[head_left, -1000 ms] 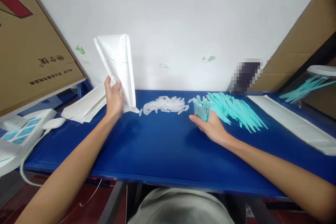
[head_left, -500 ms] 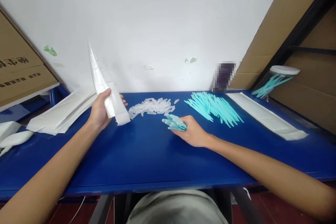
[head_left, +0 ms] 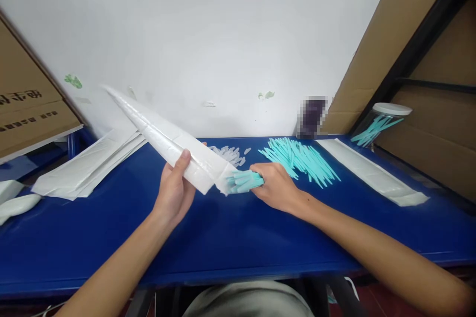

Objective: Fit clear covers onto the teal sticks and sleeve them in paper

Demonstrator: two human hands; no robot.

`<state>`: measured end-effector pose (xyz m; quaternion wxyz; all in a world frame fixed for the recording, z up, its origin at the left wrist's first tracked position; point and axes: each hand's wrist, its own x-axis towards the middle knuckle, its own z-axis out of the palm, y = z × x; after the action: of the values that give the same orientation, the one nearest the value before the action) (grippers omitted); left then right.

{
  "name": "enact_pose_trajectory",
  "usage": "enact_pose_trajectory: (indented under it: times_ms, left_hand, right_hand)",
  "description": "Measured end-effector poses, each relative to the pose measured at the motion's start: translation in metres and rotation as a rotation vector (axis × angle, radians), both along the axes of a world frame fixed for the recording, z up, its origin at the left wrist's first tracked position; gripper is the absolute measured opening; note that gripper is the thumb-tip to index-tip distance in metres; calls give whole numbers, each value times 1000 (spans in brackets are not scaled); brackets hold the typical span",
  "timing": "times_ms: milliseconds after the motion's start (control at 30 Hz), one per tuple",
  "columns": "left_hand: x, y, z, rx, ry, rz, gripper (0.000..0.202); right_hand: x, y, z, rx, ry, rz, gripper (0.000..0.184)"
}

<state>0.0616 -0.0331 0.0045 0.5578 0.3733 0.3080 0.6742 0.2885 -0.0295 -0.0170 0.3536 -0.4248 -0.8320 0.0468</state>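
My left hand [head_left: 174, 190] is closed round a long white paper bag [head_left: 159, 137], held slanted with its mouth down to the right. My right hand [head_left: 274, 187] grips a bundle of teal plastic sticks [head_left: 242, 181], whose tips are at or just inside the bag's mouth. Both hands hover above the blue table [head_left: 208, 237], near its middle.
A loose pile of teal sticks [head_left: 301, 158] lies to the right, small clear plastic pieces [head_left: 228, 153] behind the hands. White bags are stacked at left [head_left: 87, 168], and one more white bag [head_left: 372, 173] lies at right. A jar of sticks [head_left: 379, 121] and cardboard boxes flank the table.
The left hand tipped the bag from upright to slanted and brought it toward the middle. The right hand moved the stick bundle left until its tips met the bag's mouth.
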Motion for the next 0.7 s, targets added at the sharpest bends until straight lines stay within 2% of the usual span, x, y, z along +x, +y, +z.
enact_pose_trajectory:
  times_ms: [167, 233, 367, 433, 567, 700]
  left_hand:
    - [12, -14, 0, -126, -204, 41, 30]
    - [15, -16, -2, -196, -244, 37, 25]
    - [21, -25, -7, -297, -315, 39, 28]
    - [24, -31, -10, -343, -344, 37, 30]
    - [26, -41, -13, -386, -350, -11, 27]
    - [22, -49, -11, -396, -347, -14, 19]
  right_hand:
    - [3, -9, -11, 219, -262, 80, 34]
    - [2, -10, -12, 252, -368, 46, 32]
    - [-1, -8, 0, 138, -517, -270, 14]
    - [-1, -6, 7, 82, -599, -392, 12]
    - [1, -4, 18, 54, -679, -469, 17]
    - [6, -6, 29, 86, -720, -439, 15]
